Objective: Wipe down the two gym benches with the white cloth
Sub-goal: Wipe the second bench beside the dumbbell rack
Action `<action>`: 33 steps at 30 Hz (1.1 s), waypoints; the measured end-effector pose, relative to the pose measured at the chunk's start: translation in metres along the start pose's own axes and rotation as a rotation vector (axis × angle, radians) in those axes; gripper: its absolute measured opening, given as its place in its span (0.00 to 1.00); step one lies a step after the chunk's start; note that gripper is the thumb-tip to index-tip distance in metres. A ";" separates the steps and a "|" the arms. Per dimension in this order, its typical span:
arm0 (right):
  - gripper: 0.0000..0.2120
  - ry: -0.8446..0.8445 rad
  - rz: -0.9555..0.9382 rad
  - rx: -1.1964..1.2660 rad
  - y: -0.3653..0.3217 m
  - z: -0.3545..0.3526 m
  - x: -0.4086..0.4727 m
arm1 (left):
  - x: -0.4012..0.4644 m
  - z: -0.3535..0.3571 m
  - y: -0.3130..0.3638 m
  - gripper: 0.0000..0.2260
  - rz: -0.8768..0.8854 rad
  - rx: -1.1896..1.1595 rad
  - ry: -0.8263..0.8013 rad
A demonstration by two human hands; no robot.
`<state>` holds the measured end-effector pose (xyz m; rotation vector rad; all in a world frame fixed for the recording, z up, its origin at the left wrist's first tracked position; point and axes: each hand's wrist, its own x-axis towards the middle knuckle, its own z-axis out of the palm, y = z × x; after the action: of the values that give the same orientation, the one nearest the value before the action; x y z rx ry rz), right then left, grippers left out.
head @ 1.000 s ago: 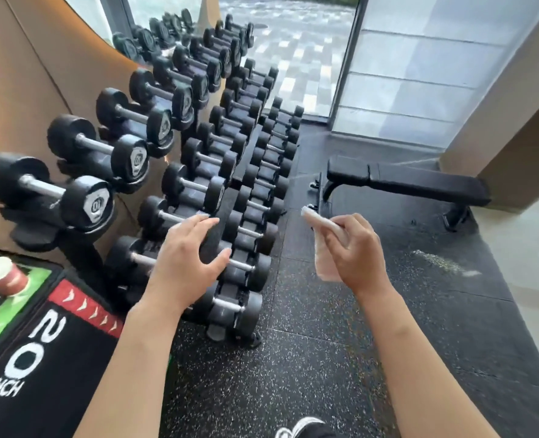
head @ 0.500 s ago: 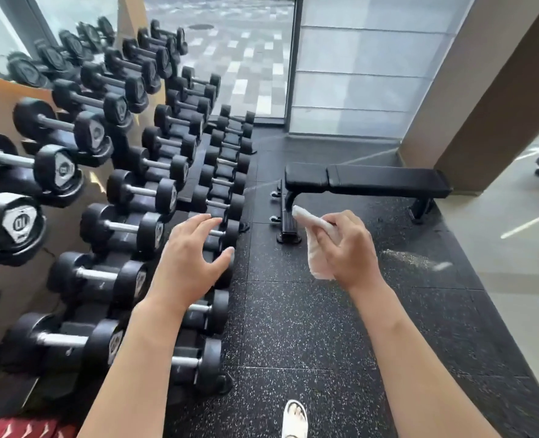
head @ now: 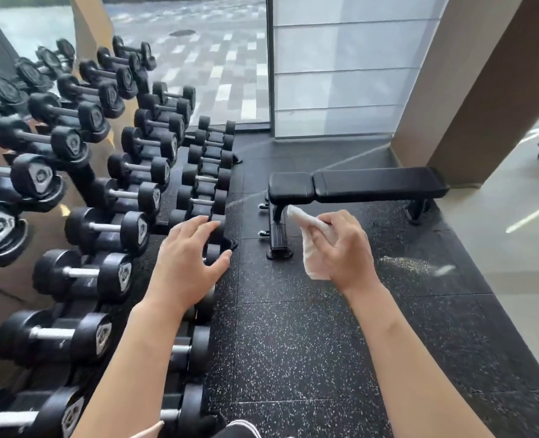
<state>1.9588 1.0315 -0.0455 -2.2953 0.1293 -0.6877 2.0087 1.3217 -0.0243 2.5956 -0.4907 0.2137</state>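
A black padded gym bench [head: 375,182] stands on the speckled rubber floor ahead, its long side across my view and its foot frame toward me at the left end. My right hand [head: 344,251] grips a crumpled white cloth [head: 313,248] in the air, short of the bench. My left hand [head: 189,263] hovers beside it with fingers spread and holds nothing. Only one bench is in view.
A long tiered rack of black dumbbells [head: 113,222] fills the left side and runs back to the window. A beige pillar [head: 470,90] stands right of the bench, with pale floor [head: 514,248] beyond the rubber mat. My shoe [head: 243,428] shows at the bottom edge.
I have walked forward along the dumbbell rack and turned right; the bench is nearer and more centred. Both hands keep their pose, the cloth still in the right one.
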 end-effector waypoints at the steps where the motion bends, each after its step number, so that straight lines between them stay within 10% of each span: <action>1: 0.07 0.013 -0.002 -0.001 0.005 0.000 0.007 | 0.012 0.004 0.003 0.27 0.019 0.013 -0.001; 33: 0.09 0.060 -0.002 -0.152 0.086 0.104 0.328 | 0.396 0.073 -0.037 0.27 0.108 -0.108 -0.021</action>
<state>2.3003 0.9404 -0.0207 -2.4205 0.2141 -0.7717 2.3930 1.1960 -0.0109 2.4714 -0.6331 0.1913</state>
